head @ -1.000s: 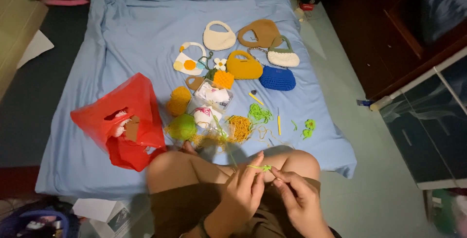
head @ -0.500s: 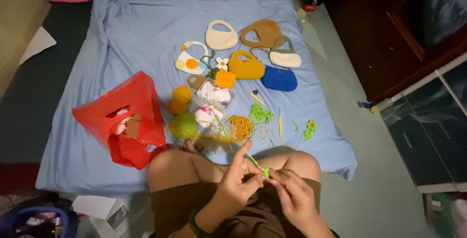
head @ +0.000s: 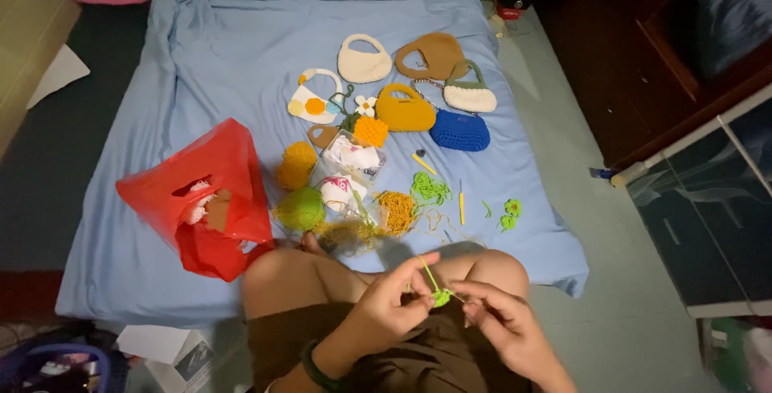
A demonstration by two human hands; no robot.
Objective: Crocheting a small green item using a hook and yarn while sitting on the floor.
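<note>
- Green crochet piece [head: 441, 298], small and bright, sits between both hands over the person's lap, just in front of the knees; a green yarn strand [head: 429, 274] runs up from it across the left fingertips.
- Left hand [head: 391, 304] curled, thumb and fingers pinched on the crochet piece and strand.
- Right hand [head: 503, 321] partly closed, fingertips pinched at the piece's right edge; a thin tool there is too small to tell.
- Head view, beyond the knees: blue bedsheet [head: 241, 55] covered with crochet goods, well apart from the hands.
- Red plastic bag [head: 201, 192] lies left of the knees, open, pale items inside.
- Green yarn ball [head: 301, 208] and tangled mustard yarn [head: 394, 212] just past the knees; loose green yarn [head: 430, 188] beside them.
- Small bags further up: cream bag [head: 363, 59], brown bag [head: 430, 55], yellow bag [head: 404, 109], blue bag [head: 459, 130].
- Nothing stands between the hands and the piece.
</note>
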